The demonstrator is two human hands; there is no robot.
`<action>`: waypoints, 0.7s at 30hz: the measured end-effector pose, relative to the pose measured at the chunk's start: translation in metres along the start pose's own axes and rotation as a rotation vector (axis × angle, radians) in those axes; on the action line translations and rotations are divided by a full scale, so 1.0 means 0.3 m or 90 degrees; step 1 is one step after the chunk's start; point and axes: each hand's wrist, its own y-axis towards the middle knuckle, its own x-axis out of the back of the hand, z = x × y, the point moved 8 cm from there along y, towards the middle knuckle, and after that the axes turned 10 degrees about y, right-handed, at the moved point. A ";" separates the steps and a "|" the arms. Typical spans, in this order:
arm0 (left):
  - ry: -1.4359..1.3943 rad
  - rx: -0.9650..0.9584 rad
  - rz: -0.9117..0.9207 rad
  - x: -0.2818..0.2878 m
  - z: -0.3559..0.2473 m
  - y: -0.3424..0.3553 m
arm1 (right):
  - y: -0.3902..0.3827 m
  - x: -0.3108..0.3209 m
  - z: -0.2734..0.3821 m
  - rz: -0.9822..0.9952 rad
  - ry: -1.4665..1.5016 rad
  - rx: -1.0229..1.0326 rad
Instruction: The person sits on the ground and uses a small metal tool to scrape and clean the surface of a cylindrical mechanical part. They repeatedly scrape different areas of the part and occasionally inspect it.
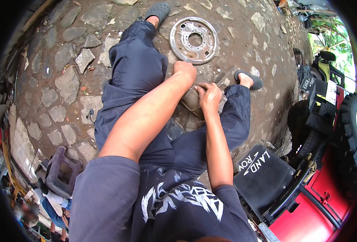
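Between my legs, my right hand (pixel 210 97) lies on a dusty grey-brown moulded part (pixel 192 100), thumb and fingers bent over its upper edge. The part's exact kind does not show, and my hands and trousers hide some of it. My left hand (pixel 185 73) is closed in a fist just above and left of the part. Whatever that fist grips is hidden under it. Just beyond my left hand, a round metal disc (pixel 173 37) with a raised rim, a large central hole and smaller holes around it lies flat on the ground.
Uneven stone paving (pixel 68 86) with dirt surrounds me. At right stands a red vehicle (pixel 307 215) with a black mud flap (pixel 263 177) and a knobbly tyre (pixel 354 133). A dark plastic stool (pixel 57 183) is at lower left, close to another person (pixel 54 207).
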 end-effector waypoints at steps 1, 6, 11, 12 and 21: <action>-0.013 0.015 -0.030 -0.011 0.002 0.013 | 0.003 0.006 -0.011 0.022 0.001 -0.014; 0.000 -0.015 0.029 -0.024 0.005 -0.011 | -0.011 0.065 -0.113 0.155 -0.031 -0.212; 0.010 0.004 0.019 -0.012 -0.009 -0.005 | 0.025 -0.008 -0.068 0.049 -0.051 -0.050; -0.012 0.023 -0.006 -0.010 -0.004 0.005 | 0.035 -0.011 -0.060 0.066 -0.052 -0.040; -0.038 0.000 -0.014 -0.014 -0.001 0.006 | 0.055 0.022 -0.121 0.155 -0.034 -0.124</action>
